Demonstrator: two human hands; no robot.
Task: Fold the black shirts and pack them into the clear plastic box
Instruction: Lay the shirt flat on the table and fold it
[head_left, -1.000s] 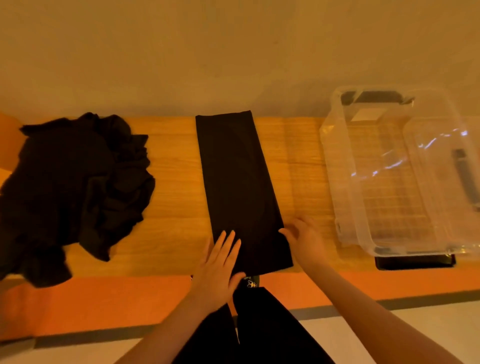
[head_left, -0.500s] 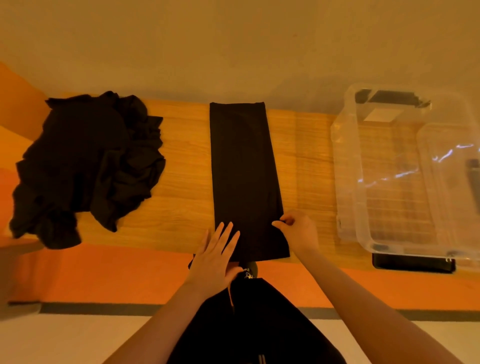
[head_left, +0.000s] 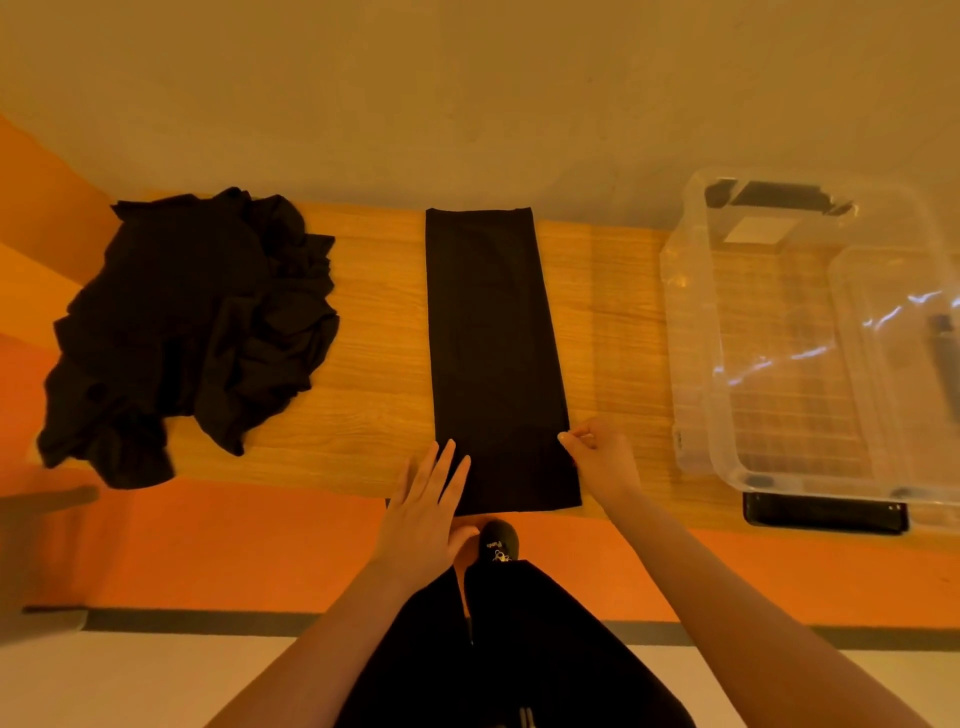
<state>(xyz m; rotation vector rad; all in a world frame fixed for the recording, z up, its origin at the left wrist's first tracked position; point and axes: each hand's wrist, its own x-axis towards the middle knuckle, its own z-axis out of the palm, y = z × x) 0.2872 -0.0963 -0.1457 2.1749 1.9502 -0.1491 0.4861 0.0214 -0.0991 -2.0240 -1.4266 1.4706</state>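
A black shirt (head_left: 493, 353) lies folded into a long narrow strip down the middle of the wooden table (head_left: 374, 405). My left hand (head_left: 426, 512) rests flat with fingers spread on the strip's near left corner. My right hand (head_left: 605, 462) pinches the strip's right edge near the front. A heap of crumpled black shirts (head_left: 192, 332) sits at the table's left end. The clear plastic box (head_left: 691, 332) stands open on the right with nothing in it.
A plain wall runs along the table's far edge. A black flat object (head_left: 826, 512) pokes out from under the box at the table's front edge. My dark trousers and a black shoe (head_left: 498, 543) show below, over an orange floor.
My right hand has closed its fingers on the strip's right edge. My left hand stays flat on the near corner. The camera has tilted and shifted, moving everything to the right in view.
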